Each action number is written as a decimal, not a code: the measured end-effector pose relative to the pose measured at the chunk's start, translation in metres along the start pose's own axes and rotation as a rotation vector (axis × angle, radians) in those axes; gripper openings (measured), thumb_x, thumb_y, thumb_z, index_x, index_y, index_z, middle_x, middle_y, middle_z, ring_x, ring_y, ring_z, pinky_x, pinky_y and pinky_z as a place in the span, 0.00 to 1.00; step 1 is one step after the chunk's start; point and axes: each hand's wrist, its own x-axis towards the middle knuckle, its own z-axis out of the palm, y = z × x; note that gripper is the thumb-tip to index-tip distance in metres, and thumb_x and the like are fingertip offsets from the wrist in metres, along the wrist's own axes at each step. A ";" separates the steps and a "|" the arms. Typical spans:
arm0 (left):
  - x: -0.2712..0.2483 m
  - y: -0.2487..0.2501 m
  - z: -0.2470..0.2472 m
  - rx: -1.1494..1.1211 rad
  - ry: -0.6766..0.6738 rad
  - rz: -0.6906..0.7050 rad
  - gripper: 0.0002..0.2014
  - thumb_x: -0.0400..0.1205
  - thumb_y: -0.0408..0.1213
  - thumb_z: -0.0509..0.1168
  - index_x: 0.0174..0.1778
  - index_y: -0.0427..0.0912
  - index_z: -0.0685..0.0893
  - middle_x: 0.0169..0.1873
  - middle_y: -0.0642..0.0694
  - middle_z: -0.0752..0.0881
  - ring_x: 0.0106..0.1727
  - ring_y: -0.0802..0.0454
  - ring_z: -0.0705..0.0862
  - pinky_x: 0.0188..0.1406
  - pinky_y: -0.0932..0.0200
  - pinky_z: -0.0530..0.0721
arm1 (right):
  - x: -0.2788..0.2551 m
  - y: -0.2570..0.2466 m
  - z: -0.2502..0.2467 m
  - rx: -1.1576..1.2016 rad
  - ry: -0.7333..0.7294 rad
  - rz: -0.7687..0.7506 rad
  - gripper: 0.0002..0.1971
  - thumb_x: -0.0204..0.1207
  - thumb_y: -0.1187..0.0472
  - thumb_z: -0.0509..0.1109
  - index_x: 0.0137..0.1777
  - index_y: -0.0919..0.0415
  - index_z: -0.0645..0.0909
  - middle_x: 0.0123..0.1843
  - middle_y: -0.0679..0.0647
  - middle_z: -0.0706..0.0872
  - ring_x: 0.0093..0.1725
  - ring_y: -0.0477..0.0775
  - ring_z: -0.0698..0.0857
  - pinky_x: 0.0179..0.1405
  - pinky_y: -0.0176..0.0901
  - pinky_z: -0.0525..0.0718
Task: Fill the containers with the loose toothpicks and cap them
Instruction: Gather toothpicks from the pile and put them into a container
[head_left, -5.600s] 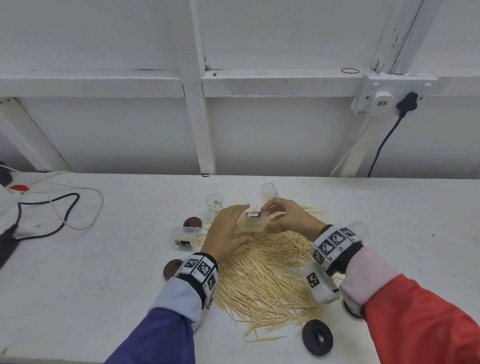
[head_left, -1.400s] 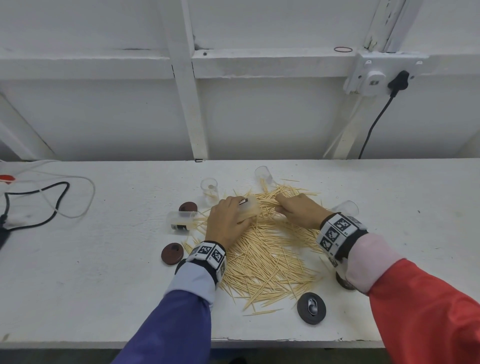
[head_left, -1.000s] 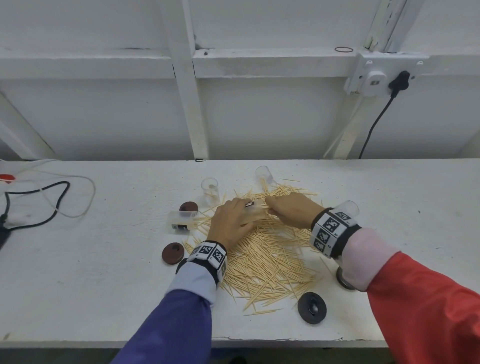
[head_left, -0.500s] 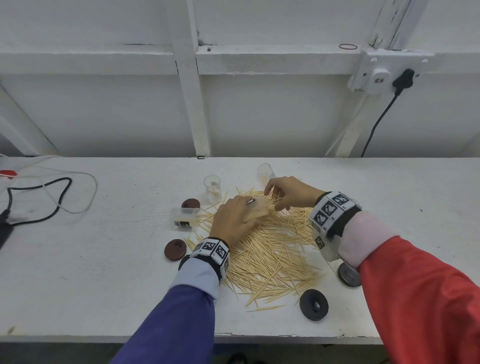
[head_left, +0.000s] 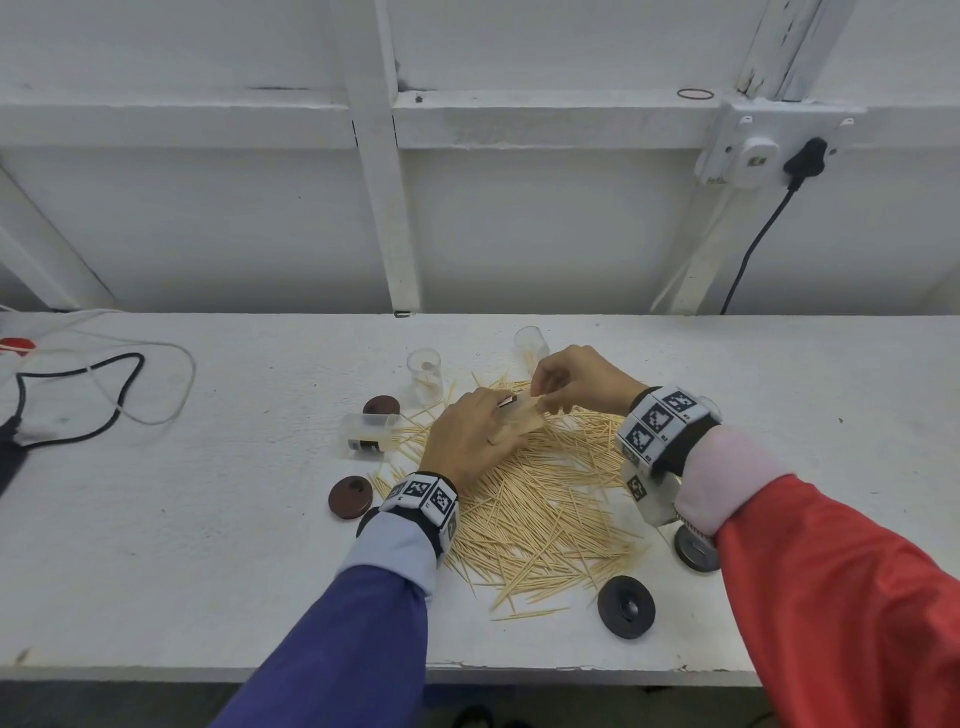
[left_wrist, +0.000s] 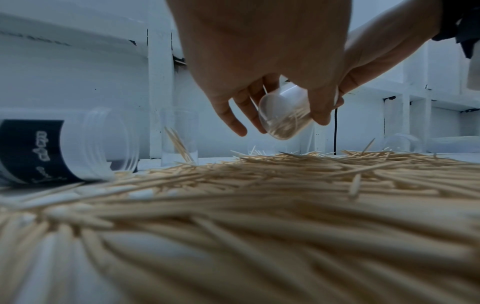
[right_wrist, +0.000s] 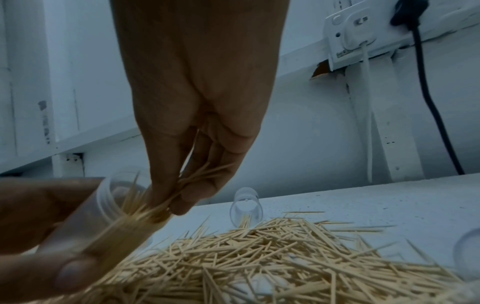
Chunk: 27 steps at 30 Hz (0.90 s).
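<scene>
Right wrist view: your right hand (right_wrist: 197, 148) pinches a toothpick bundle (right_wrist: 166, 197) at the mouth of the clear container (right_wrist: 109, 224) your left hand (head_left: 467, 436) clamps, tilted above the tabletop (head_left: 208, 519) pile (head_left: 545, 509); splayed tips may snag the rim and spill. I count five containers, four caps

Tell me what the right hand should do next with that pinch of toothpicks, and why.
Probably push the bunch of toothpicks on into the clear container: the right hand pinches them at its open mouth, and the left hand holds it tilted toward them.
</scene>
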 end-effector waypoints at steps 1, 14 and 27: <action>0.000 0.000 0.000 -0.006 0.013 -0.005 0.30 0.77 0.57 0.72 0.71 0.45 0.77 0.61 0.51 0.82 0.61 0.52 0.80 0.55 0.54 0.80 | -0.001 0.000 -0.001 0.000 0.002 -0.008 0.06 0.72 0.69 0.78 0.47 0.63 0.87 0.34 0.52 0.88 0.30 0.46 0.85 0.30 0.34 0.83; -0.001 0.000 0.000 -0.029 0.007 0.013 0.30 0.78 0.58 0.71 0.72 0.45 0.76 0.63 0.51 0.81 0.63 0.54 0.79 0.55 0.57 0.79 | -0.005 0.002 -0.010 0.045 0.127 -0.023 0.06 0.69 0.75 0.78 0.44 0.67 0.90 0.37 0.57 0.91 0.36 0.48 0.91 0.40 0.37 0.89; -0.002 0.002 -0.002 -0.021 0.035 -0.015 0.31 0.77 0.60 0.69 0.72 0.46 0.76 0.62 0.53 0.82 0.62 0.56 0.79 0.53 0.56 0.81 | -0.005 0.002 -0.005 0.098 0.205 0.007 0.09 0.71 0.76 0.76 0.49 0.66 0.90 0.43 0.56 0.91 0.44 0.47 0.90 0.44 0.29 0.86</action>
